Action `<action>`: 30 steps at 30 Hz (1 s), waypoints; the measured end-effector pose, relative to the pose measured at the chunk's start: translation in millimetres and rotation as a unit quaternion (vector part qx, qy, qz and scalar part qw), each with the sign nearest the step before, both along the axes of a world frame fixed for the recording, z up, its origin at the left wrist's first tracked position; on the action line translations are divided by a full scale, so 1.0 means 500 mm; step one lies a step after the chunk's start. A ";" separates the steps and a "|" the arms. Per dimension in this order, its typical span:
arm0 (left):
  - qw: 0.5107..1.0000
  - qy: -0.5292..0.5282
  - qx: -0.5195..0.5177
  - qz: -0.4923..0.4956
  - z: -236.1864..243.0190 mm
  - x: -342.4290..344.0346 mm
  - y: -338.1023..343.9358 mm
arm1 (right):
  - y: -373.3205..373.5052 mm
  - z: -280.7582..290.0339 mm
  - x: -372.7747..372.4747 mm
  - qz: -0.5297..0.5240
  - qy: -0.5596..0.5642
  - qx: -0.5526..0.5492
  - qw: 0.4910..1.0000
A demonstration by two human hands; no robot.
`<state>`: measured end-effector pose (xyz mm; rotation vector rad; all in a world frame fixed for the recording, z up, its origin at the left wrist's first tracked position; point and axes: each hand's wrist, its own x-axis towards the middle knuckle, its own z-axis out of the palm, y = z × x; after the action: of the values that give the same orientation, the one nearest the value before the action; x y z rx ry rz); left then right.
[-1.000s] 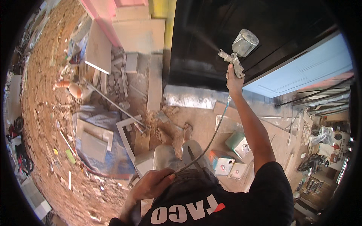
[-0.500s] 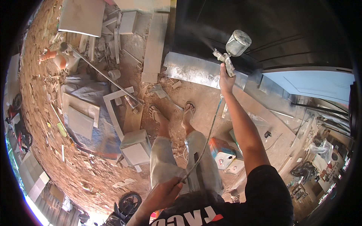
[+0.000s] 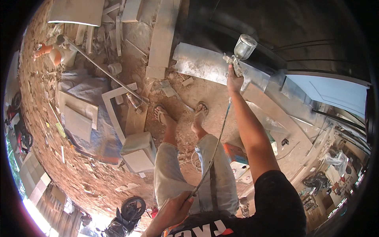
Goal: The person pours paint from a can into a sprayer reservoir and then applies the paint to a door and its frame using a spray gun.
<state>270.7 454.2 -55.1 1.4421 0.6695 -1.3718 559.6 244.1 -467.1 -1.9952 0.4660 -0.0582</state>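
My right hand (image 3: 235, 81), its arm stretched out far ahead, is closed around the handle of a spray gun (image 3: 233, 60). On top of the gun sits a metal paint cup (image 3: 245, 47). Just beyond the nozzle stands a large glossy black panel (image 3: 252, 17). A thin hose (image 3: 218, 146) hangs from below the gun and runs back to my waist. There my left hand (image 3: 173, 208) is closed around it, in front of my lap. Paint dust or residue covers the gun.
A pale sheet-metal strip (image 3: 197, 59) lies along the black panel's foot. To the right is a light blue panel (image 3: 331, 91). Boards (image 3: 164, 37), a long pole (image 3: 102, 69) and a box (image 3: 139, 153) lie to the left. A red-orange container (image 3: 236, 153) stands beside my right leg.
The gun and my right hand have shifted slightly left in view and turned a little. The spray plume from the nozzle is fainter. My left hand keeps its hold on the hose.
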 end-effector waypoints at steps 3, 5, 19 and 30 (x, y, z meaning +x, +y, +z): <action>0.998 -0.066 0.003 0.007 0.040 -0.006 0.021 | -0.007 0.080 0.038 -0.001 -0.033 0.079 0.996; 0.994 -0.106 0.005 0.004 0.088 -0.008 0.044 | 0.008 0.207 0.055 -0.002 -0.023 0.136 0.990; 0.898 -0.431 -0.059 -0.067 0.518 -0.023 0.296 | 0.065 1.248 0.164 0.017 -0.215 0.113 0.970; 0.795 -0.600 -0.046 -0.075 0.734 0.052 0.339 | 0.073 1.819 0.207 -0.005 -0.352 0.085 0.932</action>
<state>296.6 623.9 311.7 1.9237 -0.3531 -0.3392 663.1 280.6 442.4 -1.6573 0.0108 -0.6911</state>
